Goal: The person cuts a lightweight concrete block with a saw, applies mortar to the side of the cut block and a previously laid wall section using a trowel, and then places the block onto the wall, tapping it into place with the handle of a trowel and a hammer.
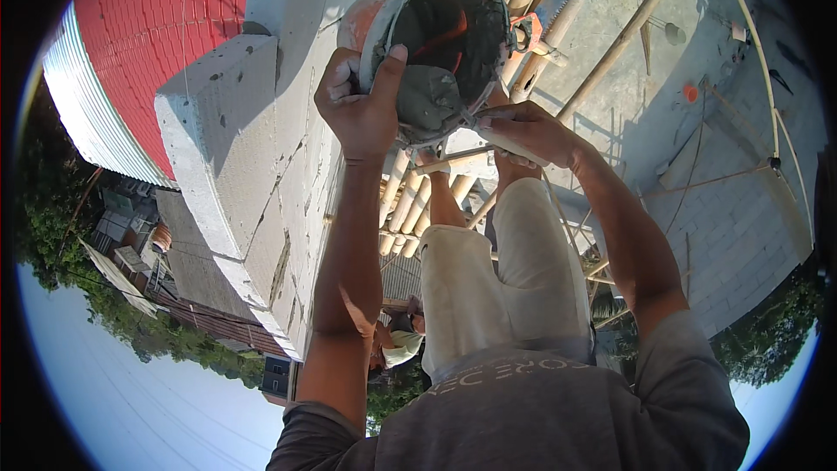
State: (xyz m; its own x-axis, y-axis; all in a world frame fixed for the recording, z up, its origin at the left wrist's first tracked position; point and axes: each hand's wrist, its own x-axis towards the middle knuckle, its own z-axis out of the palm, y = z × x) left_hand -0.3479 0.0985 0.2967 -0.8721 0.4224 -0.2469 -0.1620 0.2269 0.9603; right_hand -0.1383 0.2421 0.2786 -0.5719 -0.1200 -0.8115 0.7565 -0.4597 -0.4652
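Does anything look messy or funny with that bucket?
Yes! The bucket, with the left hand at its rim, looks mucky: grey muck coats its rim and inside, so its orange-red colour only peeks through in patches.

Strong daylight falls across the scene from a source out of view, leaving hard-edged shadows. The pale block wall (301, 166) and sunlit patches of the concrete floor (602, 78) glare close to white, while the inside of the bucket (357, 19) is mostly deep in shade. The fisheye lens bends the red roof (157, 44) into a curve and ends in a black, blue-fringed rim. Distant foliage (767, 331) looks soft.
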